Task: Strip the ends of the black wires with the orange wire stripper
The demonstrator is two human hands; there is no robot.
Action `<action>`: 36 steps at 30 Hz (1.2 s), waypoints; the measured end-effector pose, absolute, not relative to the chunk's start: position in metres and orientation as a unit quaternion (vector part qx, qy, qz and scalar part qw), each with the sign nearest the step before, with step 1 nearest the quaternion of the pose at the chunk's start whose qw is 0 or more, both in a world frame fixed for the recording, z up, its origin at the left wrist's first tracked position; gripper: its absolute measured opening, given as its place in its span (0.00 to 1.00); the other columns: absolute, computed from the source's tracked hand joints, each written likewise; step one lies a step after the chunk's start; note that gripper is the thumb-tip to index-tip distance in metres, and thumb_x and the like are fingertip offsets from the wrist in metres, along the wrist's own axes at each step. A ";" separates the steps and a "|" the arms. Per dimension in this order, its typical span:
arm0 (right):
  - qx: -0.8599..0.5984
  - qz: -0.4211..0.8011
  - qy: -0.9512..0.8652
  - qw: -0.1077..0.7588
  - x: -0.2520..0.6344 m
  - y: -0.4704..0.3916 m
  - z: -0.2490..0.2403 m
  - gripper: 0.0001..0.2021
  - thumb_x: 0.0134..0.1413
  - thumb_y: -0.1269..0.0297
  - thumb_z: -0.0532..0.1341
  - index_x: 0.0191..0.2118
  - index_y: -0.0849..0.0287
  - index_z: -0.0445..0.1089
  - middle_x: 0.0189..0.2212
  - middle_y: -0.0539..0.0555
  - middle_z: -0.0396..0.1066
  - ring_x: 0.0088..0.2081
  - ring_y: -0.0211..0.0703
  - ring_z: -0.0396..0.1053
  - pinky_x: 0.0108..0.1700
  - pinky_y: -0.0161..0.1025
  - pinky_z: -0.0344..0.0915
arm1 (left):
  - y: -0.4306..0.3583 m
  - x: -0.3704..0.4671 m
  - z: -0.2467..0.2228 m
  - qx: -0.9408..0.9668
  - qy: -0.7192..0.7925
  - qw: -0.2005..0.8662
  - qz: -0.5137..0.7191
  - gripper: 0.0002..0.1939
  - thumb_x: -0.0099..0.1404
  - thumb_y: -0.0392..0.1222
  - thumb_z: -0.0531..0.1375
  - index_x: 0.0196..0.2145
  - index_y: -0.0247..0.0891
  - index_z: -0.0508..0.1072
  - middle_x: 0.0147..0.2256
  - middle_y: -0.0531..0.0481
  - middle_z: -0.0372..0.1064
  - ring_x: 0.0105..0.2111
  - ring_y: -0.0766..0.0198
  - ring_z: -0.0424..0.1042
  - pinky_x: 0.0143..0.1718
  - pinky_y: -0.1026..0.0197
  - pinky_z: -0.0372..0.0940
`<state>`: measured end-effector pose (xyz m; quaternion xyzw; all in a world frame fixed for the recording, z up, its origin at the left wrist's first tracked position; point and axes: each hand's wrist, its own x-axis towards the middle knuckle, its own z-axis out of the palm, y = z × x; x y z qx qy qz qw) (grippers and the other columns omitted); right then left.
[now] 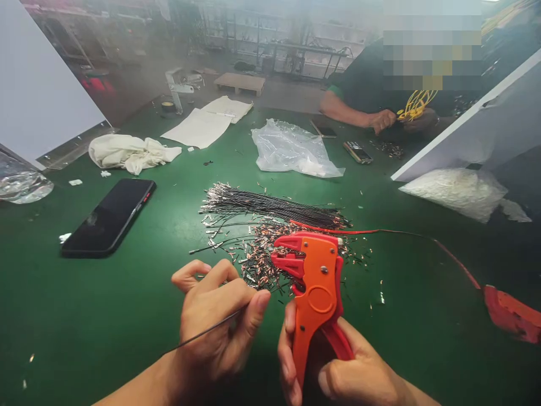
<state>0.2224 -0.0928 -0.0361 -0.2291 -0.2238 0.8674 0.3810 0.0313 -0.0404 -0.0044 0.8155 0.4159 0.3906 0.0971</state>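
My left hand [220,316] pinches a thin black wire [207,331] between thumb and forefinger; the wire trails down over the wrist. Just to its right, my right hand [333,366] is wrapped round the handles of an orange and red wire stripper [320,282], whose red jaws point left. Between the jaws no wire can be seen. Beyond both hands lies a heap of short wire scraps and metal bits [264,256]. A bundle of black wires with metal ends [270,204] rests behind that heap, and a red strip [359,232] runs rightward from it.
A black phone [110,217] lies at left, near a crumpled white cloth [131,152]. Farther back are white sheets [207,123] and a clear plastic bag [293,149]. At right sit a red tool [511,313] and a filled bag [456,189]. Across the table, a person holds yellow wires [416,107].
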 end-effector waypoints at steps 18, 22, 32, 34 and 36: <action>-0.181 0.878 -0.166 0.410 0.213 -0.097 -0.048 0.26 0.27 0.80 0.56 0.41 0.60 0.68 0.28 0.48 0.68 0.25 0.34 0.64 0.30 0.35 0.61 | -0.048 0.038 -0.005 0.810 0.420 0.152 0.380 0.16 0.64 0.31 0.54 0.19 0.38 0.62 0.16 0.60 0.58 0.22 0.67 0.61 0.39 0.53 0.44; -0.223 0.840 -0.160 0.468 0.213 -0.091 -0.032 0.28 0.25 0.77 0.57 0.42 0.61 0.70 0.32 0.52 0.68 0.33 0.44 0.66 0.37 0.42 0.64 | -0.052 0.038 -0.012 0.813 0.409 0.163 0.381 0.16 0.65 0.30 0.53 0.19 0.38 0.63 0.15 0.60 0.58 0.22 0.68 0.60 0.40 0.52 0.44; -0.228 0.840 -0.180 0.458 0.220 -0.089 -0.032 0.30 0.26 0.77 0.57 0.45 0.60 0.69 0.33 0.52 0.68 0.34 0.45 0.65 0.40 0.45 0.61 | -0.043 0.034 -0.012 0.784 0.442 0.149 0.409 0.16 0.68 0.30 0.53 0.21 0.38 0.65 0.20 0.58 0.59 0.23 0.69 0.59 0.39 0.54 0.46; -0.226 0.841 -0.203 0.448 0.221 -0.093 -0.039 0.32 0.26 0.79 0.57 0.47 0.59 0.67 0.34 0.51 0.68 0.35 0.45 0.66 0.39 0.44 0.63 | -0.043 0.034 -0.012 0.775 0.445 0.159 0.419 0.16 0.67 0.29 0.53 0.22 0.38 0.66 0.21 0.58 0.58 0.23 0.69 0.58 0.39 0.54 0.46; -0.218 0.844 -0.226 0.436 0.220 -0.094 -0.044 0.33 0.26 0.81 0.56 0.48 0.59 0.67 0.35 0.51 0.68 0.36 0.44 0.67 0.39 0.44 0.63 | -0.043 0.034 -0.013 0.776 0.442 0.174 0.415 0.16 0.67 0.29 0.53 0.22 0.38 0.65 0.21 0.59 0.56 0.23 0.69 0.58 0.39 0.54 0.47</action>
